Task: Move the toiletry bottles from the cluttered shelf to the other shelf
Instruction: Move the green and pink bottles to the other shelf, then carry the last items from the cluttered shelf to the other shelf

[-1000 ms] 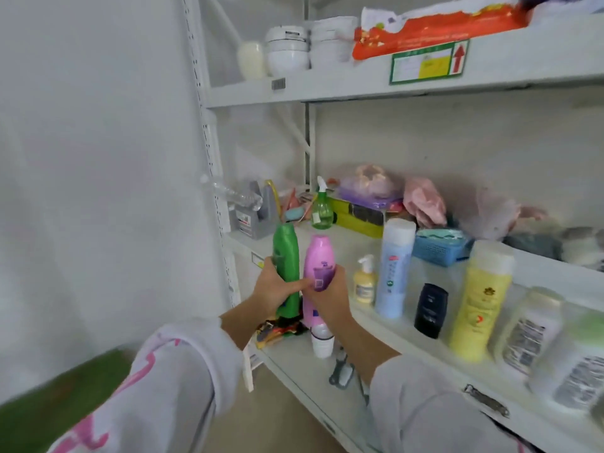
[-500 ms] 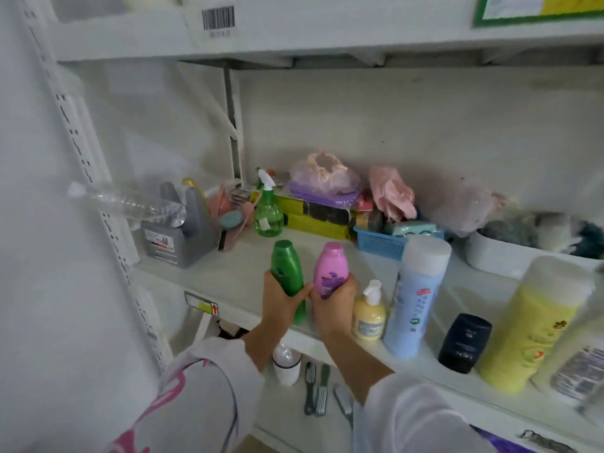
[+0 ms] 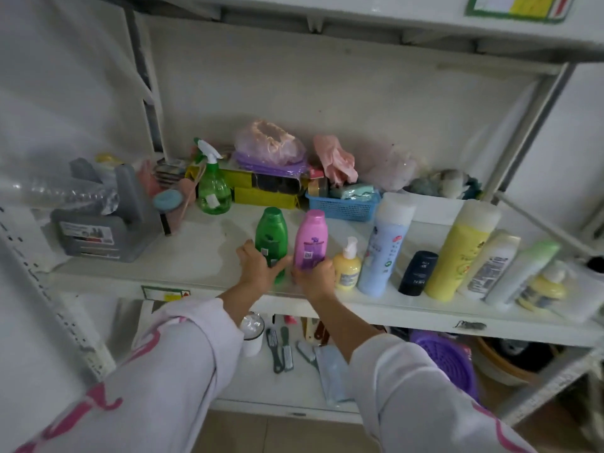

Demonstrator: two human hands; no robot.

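My left hand [image 3: 258,269] grips the lower part of a green bottle [image 3: 271,235] that stands upright on the middle shelf [image 3: 196,259]. Right beside it, my right hand [image 3: 315,276] holds a pink bottle [image 3: 311,238], also upright with its base on the shelf. The two bottles are side by side, nearly touching. To their right a row of toiletry bottles stands along the shelf's front: a small yellow pump bottle [image 3: 348,266], a tall light-blue bottle [image 3: 387,246], a small dark bottle [image 3: 418,273], a tall yellow bottle [image 3: 461,253] and white bottles [image 3: 493,266].
At the back of the shelf stand a green spray bottle [image 3: 212,188], a blue basket [image 3: 343,207], yellow boxes [image 3: 261,188] and bagged items. A grey holder [image 3: 104,223] sits at the left. The lower shelf holds brushes [image 3: 281,349], a jar [image 3: 251,331] and a purple basket [image 3: 447,358].
Both hands have carried the green and pink bottles up and forward onto the middle shelf, left of the yellow pump bottle. The view has moved closer and tilted down.
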